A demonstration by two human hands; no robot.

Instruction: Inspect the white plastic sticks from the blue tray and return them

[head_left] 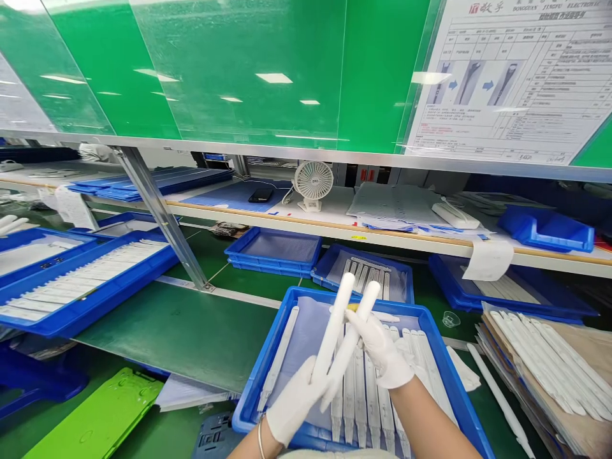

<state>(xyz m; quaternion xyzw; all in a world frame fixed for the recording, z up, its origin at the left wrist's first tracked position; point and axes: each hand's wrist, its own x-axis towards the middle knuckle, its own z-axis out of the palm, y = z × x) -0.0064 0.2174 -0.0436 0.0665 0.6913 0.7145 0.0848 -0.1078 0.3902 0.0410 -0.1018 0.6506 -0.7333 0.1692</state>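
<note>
Both grips closed: left hand (297, 401), right hand (380, 347), white sticks (340, 331).

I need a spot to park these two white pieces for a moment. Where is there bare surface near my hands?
The dark green mat left of the blue tray lies bare, up to the metal strut. The tray's left half holds one strip only; its right half is crowded with white strips. The right stack is full.

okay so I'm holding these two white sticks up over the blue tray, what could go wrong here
1. The two white sticks are pinched only near their lower ends by the left hand and right hand; one could slip.
2. A dropped stick might disturb the rows in the blue tray.
</note>
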